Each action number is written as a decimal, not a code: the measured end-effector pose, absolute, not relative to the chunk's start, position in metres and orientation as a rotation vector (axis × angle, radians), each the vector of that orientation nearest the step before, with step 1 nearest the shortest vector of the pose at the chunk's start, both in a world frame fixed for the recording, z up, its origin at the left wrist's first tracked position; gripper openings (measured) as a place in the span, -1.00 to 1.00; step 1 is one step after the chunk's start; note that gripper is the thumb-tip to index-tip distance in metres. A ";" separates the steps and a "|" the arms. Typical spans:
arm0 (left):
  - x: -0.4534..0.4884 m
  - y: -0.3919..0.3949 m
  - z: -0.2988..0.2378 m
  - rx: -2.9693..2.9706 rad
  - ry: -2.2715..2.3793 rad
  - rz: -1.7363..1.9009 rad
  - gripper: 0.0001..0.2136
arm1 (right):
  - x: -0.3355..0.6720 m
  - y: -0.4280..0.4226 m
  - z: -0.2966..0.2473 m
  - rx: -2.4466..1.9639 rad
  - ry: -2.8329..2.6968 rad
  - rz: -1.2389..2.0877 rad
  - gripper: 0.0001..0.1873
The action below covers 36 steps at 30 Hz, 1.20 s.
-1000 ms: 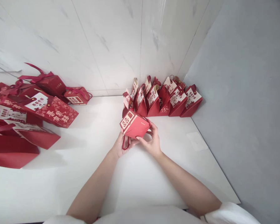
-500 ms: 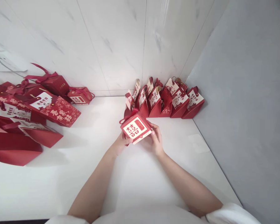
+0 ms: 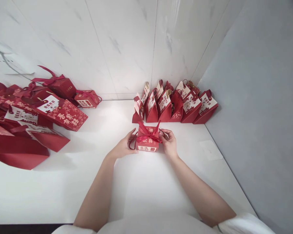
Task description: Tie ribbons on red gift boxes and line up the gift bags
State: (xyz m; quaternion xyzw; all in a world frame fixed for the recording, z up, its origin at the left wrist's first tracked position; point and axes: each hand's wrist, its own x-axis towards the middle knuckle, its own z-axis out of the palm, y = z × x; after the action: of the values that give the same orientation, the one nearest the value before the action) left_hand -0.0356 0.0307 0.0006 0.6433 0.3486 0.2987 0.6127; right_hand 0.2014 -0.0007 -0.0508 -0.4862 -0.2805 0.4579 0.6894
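Observation:
A small red gift box [image 3: 148, 143] with a ribbon bow on top and cord loops at its sides sits upright on the white table before me. Beside its left face, my left hand [image 3: 124, 145] has its thumb and fingers spread around the dark red cord loop, apparently without gripping it. My right hand [image 3: 169, 142] is at the right face, fingers curled and pinching the cord there. Just behind the box stands a cluster of red gift boxes [image 3: 164, 112] with white printed tags.
A larger pile of red gift boxes [image 3: 36, 120] lies on the left of the white table [image 3: 92, 191]. One small box [image 3: 88, 99] stands by the tiled wall. A grey panel [image 3: 258, 113] borders the table's right side, near a pale flat patch [image 3: 211, 150].
The gift box was held tilted with its character label facing me; now it rests upright, bow on top. My left hand has loosened, and my right has moved to the cord.

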 end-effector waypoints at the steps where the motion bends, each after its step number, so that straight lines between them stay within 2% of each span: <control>1: -0.040 0.032 0.004 1.500 0.823 0.624 0.00 | 0.206 -0.003 -0.049 -1.109 -0.606 1.033 -0.56; 3: -0.047 0.032 0.010 1.502 0.856 0.518 -0.13 | 0.218 -0.008 -0.043 -1.138 -0.577 1.051 -0.54; 7: -0.053 0.033 0.016 1.378 0.972 0.520 -0.69 | 0.247 -0.023 -0.017 -1.147 -0.619 1.163 -0.49; 8: -0.054 0.034 0.016 1.343 1.019 0.550 -0.72 | 0.254 -0.026 -0.009 -1.158 -0.646 1.246 -0.47; 11: -0.055 0.037 0.014 1.153 1.074 0.754 -0.60 | 0.273 -0.033 0.010 -1.152 -0.739 1.590 -0.45; 13: -0.054 0.039 0.012 0.951 1.017 0.910 -0.60 | 0.280 -0.035 0.014 -1.139 -0.789 1.690 -0.44; 17: -0.050 0.042 0.012 0.642 0.947 1.082 -0.67 | 0.284 -0.034 0.006 -1.272 -0.824 1.528 -0.42; 20: -0.047 0.043 0.013 0.537 0.942 1.148 -0.74 | 0.286 -0.033 0.001 -1.333 -0.857 1.624 -0.43; 23: -0.044 0.043 0.015 0.449 0.970 1.201 -0.76 | 0.289 -0.034 0.003 -1.214 -0.929 1.813 -0.53; 31: -0.044 0.047 0.021 0.238 1.059 1.291 -0.73 | 0.296 -0.036 0.013 -0.944 -0.676 1.701 -0.67; 36: -0.046 0.046 0.023 0.265 1.063 1.333 -0.81 | 0.301 -0.036 0.021 -0.966 -0.609 1.729 -0.64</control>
State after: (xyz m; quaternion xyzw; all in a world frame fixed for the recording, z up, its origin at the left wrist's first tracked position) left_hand -0.0460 0.0459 0.0234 0.1169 0.4681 0.5868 0.6503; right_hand 0.3013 -0.0363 0.0210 -0.4013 -0.2528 0.7178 0.5097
